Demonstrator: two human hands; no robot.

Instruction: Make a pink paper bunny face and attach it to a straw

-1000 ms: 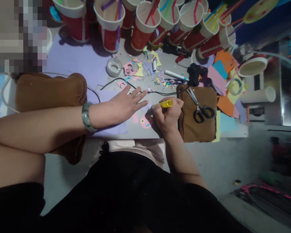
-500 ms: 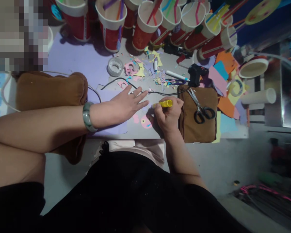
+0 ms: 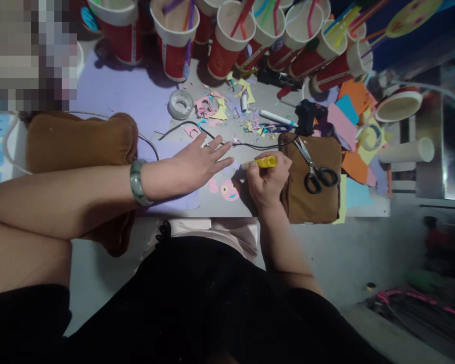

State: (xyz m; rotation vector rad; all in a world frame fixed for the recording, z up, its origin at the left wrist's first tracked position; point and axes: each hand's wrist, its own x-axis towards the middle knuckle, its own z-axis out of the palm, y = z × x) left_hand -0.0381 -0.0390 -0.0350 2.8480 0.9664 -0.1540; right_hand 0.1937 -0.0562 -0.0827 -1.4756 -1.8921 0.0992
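My left hand (image 3: 199, 164) lies open on the table, fingers spread, partly over a purple sheet (image 3: 170, 202). My right hand (image 3: 269, 179) is closed around a yellow marker (image 3: 265, 162), whose tip end points left toward my left fingers. Between the hands, nearer to me, lies a pink paper face (image 3: 230, 190) with two yellow eyes and a blue mouth. A smaller pink paper piece (image 3: 213, 185) sits beside it. What lies right beneath the marker's end is too small to make out.
Red paper cups (image 3: 227, 50) with straws line the back. Paper scraps (image 3: 212, 106), a roll of tape (image 3: 180, 104) and a white marker (image 3: 276, 119) lie ahead. Scissors (image 3: 313, 167) rest on a brown cushion (image 3: 314, 207) at right; another brown cushion (image 3: 79, 139) is under my left arm. A black cable (image 3: 250, 146) crosses the table.
My right hand with the yellow marker has shifted slightly right, uncovering more of the pink paper face, so both its eyes show. My left hand has stayed in place.
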